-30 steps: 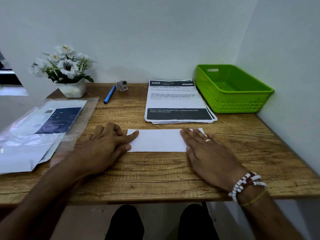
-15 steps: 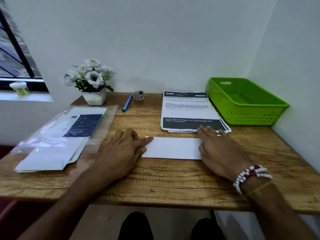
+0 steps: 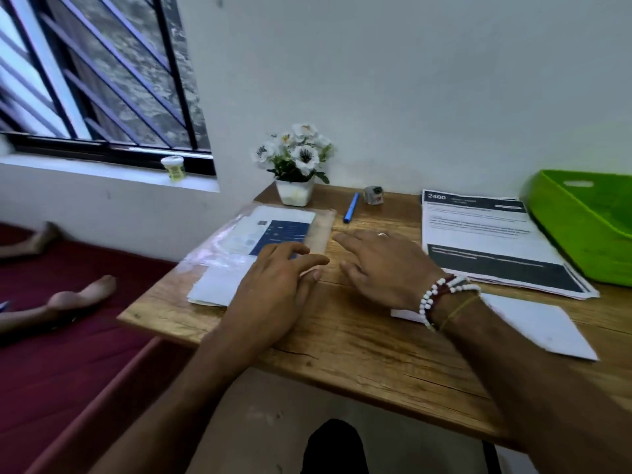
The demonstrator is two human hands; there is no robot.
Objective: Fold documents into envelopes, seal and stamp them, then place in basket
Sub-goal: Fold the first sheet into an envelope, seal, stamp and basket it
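Two hands are showing in my head view. I am seeing the left hand (image 3: 273,285) lying with straight fingers over the clear envelope packet (image 3: 236,241), and the right hand (image 3: 383,265) hovering beside it, fingers spread, holding nothing. The folded document (image 3: 533,330) is lying on the table (image 3: 342,340) under the right forearm, near the printed stack (image 3: 485,241) and green basket (image 3: 581,230).

On the tabletop (image 3: 359,340) a packet of envelopes (image 3: 239,248) is laid at the left, with a flower pot (image 3: 294,193) set behind it. A pen (image 3: 351,208) and a small block (image 3: 373,195) are placed right of the pot. Further right a document stack (image 3: 485,241) is laid, with a basket (image 3: 581,234) just beside it and a folded sheet (image 3: 540,326) before it.
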